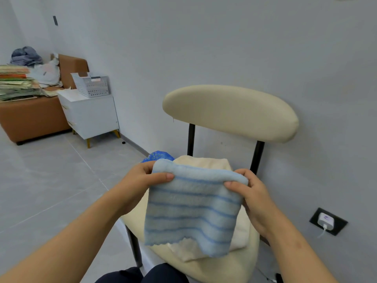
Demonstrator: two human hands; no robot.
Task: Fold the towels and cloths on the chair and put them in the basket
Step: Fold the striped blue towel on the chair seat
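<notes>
**STRIPED CLOTH HELD AT FOLD LINE: STATUS AND NEXT-MOVE GEOMETRY**

**Hand state.** Both hands are engaged. The left hand (pixel 142 176) pinches the upper left corner of the blue striped cloth (pixel 191 211), thumb on the near face and fingers behind. The right hand (pixel 246 186) pinches the upper right corner in the same manner. Neither hand is spread or free.

**Location of the work item.** The cloth hangs above the seat of the chair (pixel 230 111), clear of the backrest. Its rounded top edge spans the gap between the two hands. The lower edge appears doubled and uneven, which suggests one fold is in place. A cream towel (pixel 204 162) lies on the seat beneath it and runs from the back edge to the front edge.

**Governing relation.** The long axis of the cloth runs left to right, from one pinch point to the other, dipping slightly toward the right. A further fold would likely bring one corner across to the other along this axis.

**Destination.** A blue perforated object (pixel 158 156), probably the basket, shows just behind the left hand, off the back left corner of the seat. The left hand is nearer to it. What it rests on cannot be determined. A white basket (pixel 91 84) stands on a white cabinet (pixel 91 115), well apart.
</notes>
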